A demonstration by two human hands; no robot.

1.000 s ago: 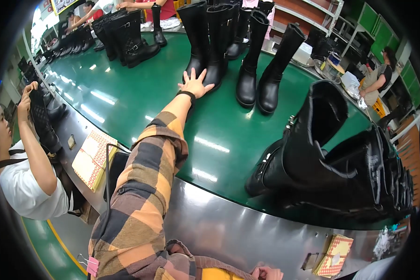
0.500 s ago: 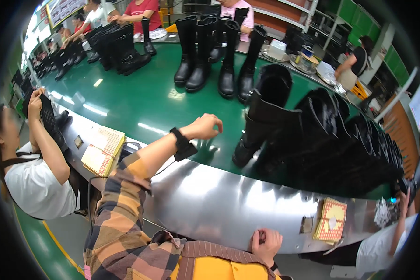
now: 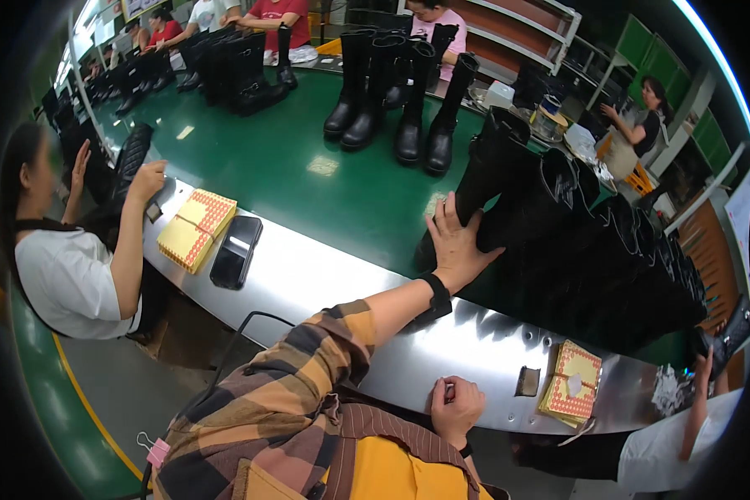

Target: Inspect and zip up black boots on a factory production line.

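Note:
My left hand (image 3: 460, 250), in a plaid sleeve with a black wrist strap, reaches across the metal table edge with its fingers spread. It lies against or just in front of the nearest tall black boot (image 3: 498, 162); I cannot tell whether it touches it. That boot stands upright at the left end of a long row of black boots (image 3: 587, 242) on the green table. Low by the metal edge, my right hand (image 3: 457, 408) is curled closed, with a dark spot between its fingers that I cannot make out.
On the metal edge lie a tied bundle of yellow cards (image 3: 193, 229), a black phone (image 3: 236, 252), a dark square pad (image 3: 527, 382) and another card bundle (image 3: 573, 385). Black boots (image 3: 392, 100) stand farther back. A person (image 3: 75, 258) works at left; another's sleeve (image 3: 675, 442) shows at right.
My left hand has moved right, from above the green surface to the nearest boot, which now stands more upright among the others. The right hand stays closed by the table edge.

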